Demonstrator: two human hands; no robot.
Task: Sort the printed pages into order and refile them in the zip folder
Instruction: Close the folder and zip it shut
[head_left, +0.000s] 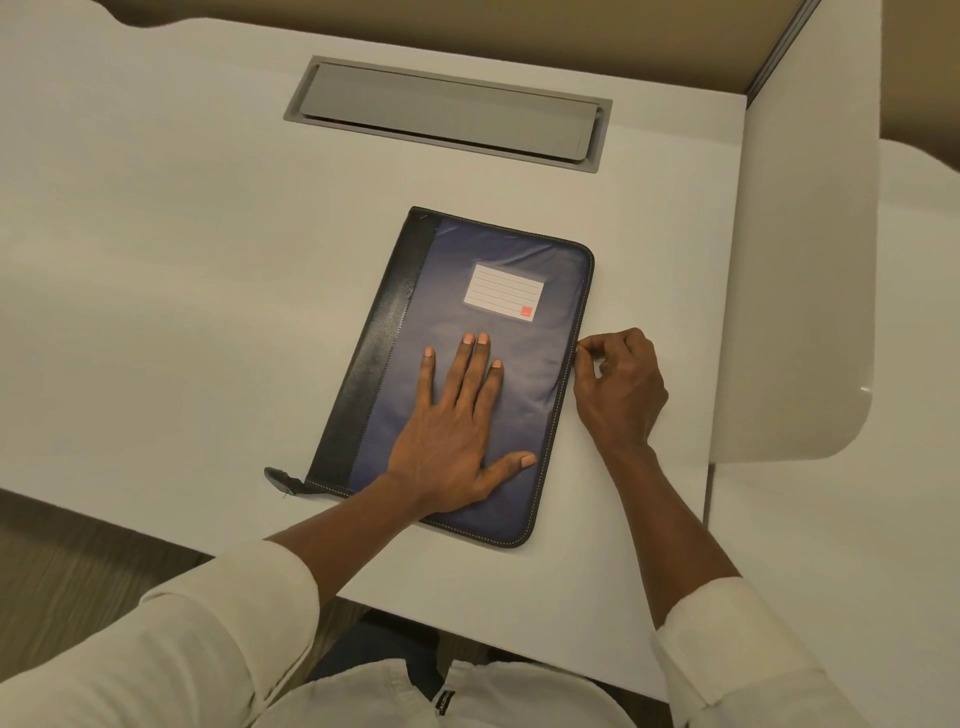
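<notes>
A dark blue zip folder (509, 270) with a black spine strip and a white lined label lies closed on the white desk (182, 291). My left hand (457, 415) presses flat on the folder's lower cover, fingers straight and spread. At the folder's right edge, about halfway down, my right hand (618, 384) pinches the zip pull between thumb and forefinger. A black strap tab (280, 480) sticks out at the folder's lower left corner. No printed pages show.
A grey cable hatch (447, 111) is set into the desk behind the folder. A white partition panel (800, 291) stands along the desk's right side. The desk's front edge runs close below the folder.
</notes>
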